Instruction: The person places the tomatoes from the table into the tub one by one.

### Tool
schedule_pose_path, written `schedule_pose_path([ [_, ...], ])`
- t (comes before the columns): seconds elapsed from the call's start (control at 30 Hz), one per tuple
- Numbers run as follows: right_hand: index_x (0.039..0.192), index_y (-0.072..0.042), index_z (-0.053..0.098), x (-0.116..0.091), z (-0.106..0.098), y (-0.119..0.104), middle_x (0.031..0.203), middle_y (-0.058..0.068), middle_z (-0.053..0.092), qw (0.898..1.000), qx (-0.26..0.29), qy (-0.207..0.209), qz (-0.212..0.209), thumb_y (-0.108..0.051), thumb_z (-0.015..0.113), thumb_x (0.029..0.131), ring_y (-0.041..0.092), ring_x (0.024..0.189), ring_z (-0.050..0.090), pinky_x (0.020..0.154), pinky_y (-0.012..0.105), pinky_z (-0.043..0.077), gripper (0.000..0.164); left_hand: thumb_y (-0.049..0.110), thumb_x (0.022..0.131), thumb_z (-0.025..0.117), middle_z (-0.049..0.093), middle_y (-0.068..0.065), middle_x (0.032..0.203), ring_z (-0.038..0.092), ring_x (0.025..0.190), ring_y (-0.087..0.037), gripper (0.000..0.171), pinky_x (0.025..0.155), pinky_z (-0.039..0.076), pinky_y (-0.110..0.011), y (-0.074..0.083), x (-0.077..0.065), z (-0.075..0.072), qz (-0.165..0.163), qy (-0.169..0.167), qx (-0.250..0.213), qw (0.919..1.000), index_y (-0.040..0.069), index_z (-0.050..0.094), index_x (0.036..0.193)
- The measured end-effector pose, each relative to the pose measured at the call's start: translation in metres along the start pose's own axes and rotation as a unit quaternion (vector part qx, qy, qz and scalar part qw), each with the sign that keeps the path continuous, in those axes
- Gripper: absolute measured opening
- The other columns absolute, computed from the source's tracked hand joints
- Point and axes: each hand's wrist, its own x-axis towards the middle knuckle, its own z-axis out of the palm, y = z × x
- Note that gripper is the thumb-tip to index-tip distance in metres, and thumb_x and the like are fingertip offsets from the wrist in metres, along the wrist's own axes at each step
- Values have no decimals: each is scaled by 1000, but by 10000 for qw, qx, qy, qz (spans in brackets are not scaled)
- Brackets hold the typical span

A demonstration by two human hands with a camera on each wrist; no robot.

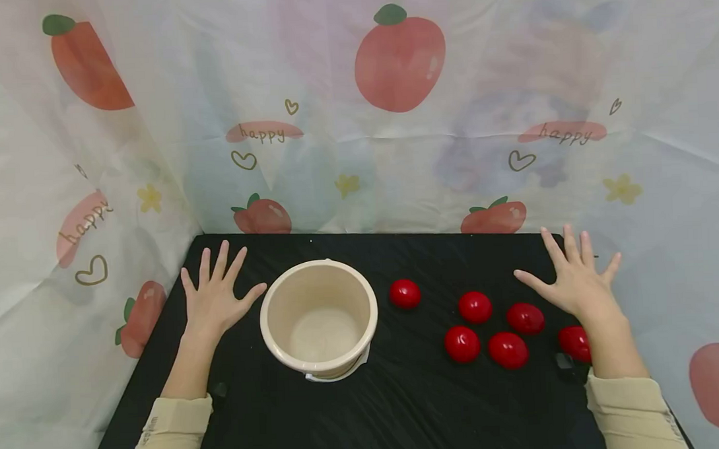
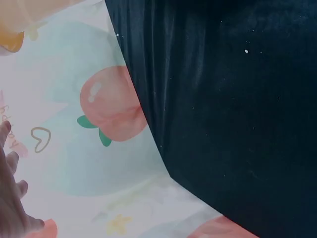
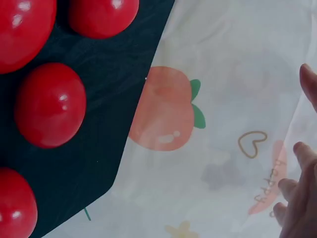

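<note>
Fingers spread wide, the left hand is held over the left part of the black table, its thumb beside a cream bucket. The bucket has nothing visible inside, and its white handle hangs at the front. Over the table's right edge, the right hand also spreads its fingers and holds nothing. Several glossy red balls or fruits lie between the bucket and this hand. A lone red one sits beside the bucket; another is partly hidden by the right forearm. In the right wrist view, red ones fill the left side.
The black-covered table ends at a printed curtain behind and on both sides. A small dark object lies by the right forearm. Another dim dark object is beside the left wrist.
</note>
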Motion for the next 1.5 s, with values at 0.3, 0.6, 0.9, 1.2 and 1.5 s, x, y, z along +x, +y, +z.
schedule_pose_path([
  [0.3,148,-21,-1,-18,10,22,152,17,-5,9975,-12,707,73,-60,50,83,39,136,-4,100,68,-9,91,48,87,54,25,-19,147,23,132,-41,75,102,20,-65,-1,-8,3,-272,371,-2608,9643,13,23,145],
  [0.6,148,-19,2,-52,46,73,146,25,8,9968,-20,569,563,-61,57,77,46,129,12,94,72,4,99,40,92,51,48,-27,124,63,93,-32,65,69,57,-39,0,-23,9,-1262,-741,-5300,8353,9,24,143],
  [0.9,147,-15,1,-79,91,115,133,34,21,9946,-43,-250,1002,-68,55,74,51,113,21,86,72,10,106,31,91,56,48,-24,122,65,83,-22,63,72,56,-44,0,-33,16,-1525,-1907,-6093,7544,8,26,141],
  [1.2,145,-7,12,-87,109,124,131,36,23,9923,108,-452,1150,-67,58,72,53,112,20,87,73,9,105,19,89,59,54,-24,117,62,93,-34,60,72,56,-44,1,-34,25,-1248,-2246,-6181,7429,0,30,138],
  [1.5,141,-4,19,-88,121,128,126,36,27,9924,148,-394,1152,-67,60,70,51,111,22,87,74,8,103,10,89,58,56,-20,109,64,85,-23,60,72,56,-41,-1,-36,27,-1057,-2414,-6242,7355,-3,27,139],
])
